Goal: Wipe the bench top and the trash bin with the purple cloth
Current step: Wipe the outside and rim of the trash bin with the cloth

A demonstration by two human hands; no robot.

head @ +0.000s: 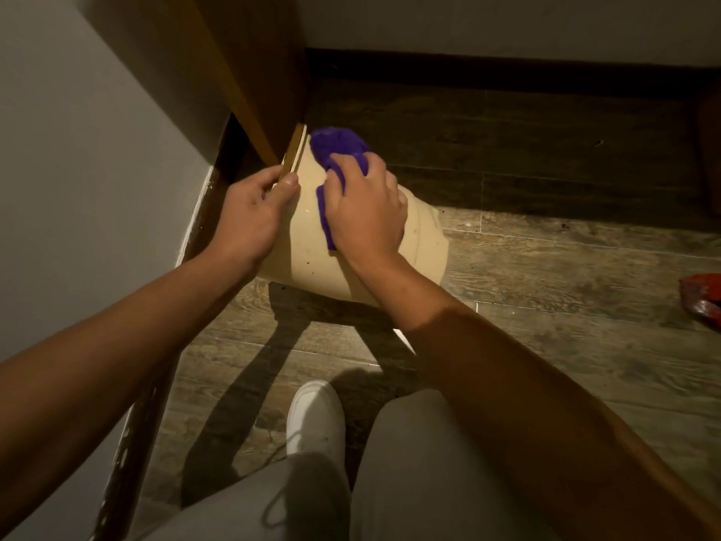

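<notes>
A cream trash bin [300, 247] is tilted on its side above the wooden floor, its rim pointing up and left toward the wooden bench [249, 72]. My left hand [249, 212] grips the bin's rim, thumb over the edge. My right hand [366, 208] presses the bunched purple cloth [339, 146] flat against the bin's upper side wall. The cloth sticks out past my fingers toward the rim. The bin's opening is hidden from view.
A white wall [97, 150] runs close along the left. The wooden bench panel stands right behind the bin. A red object [702, 298] lies on the floor at the right edge. My white shoe [316, 415] and grey trouser legs are below the bin.
</notes>
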